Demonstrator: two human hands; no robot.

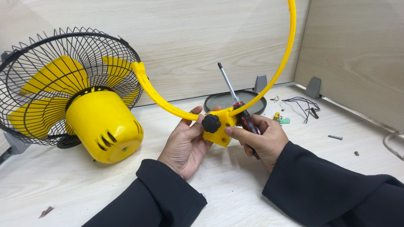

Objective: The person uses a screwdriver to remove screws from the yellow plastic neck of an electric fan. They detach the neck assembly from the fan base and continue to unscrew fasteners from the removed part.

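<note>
Left hand (186, 142) fingers clamping yellow plastic ring bracket (219, 128) at its black knob (211, 123); right hand (263, 137) gripping bracket plus red-handled screwdriver (239, 104). Risk: crowded right grip letting the screwdriver slip onto the bench.

I had both forearms, in black sleeves, coming in from 6 o'clock and meeting near the middle of the view. My left hand (187, 142) lay palm up, fingers curled upward toward 1 o'clock, thumb pressed inward against what it gripped. My right hand (261, 138) sat just at its 3 o'clock, knuckles up, fingers closed in a fist-like grip, thumb stretched toward 9 o'clock. The two hands were nearly touching.
</note>
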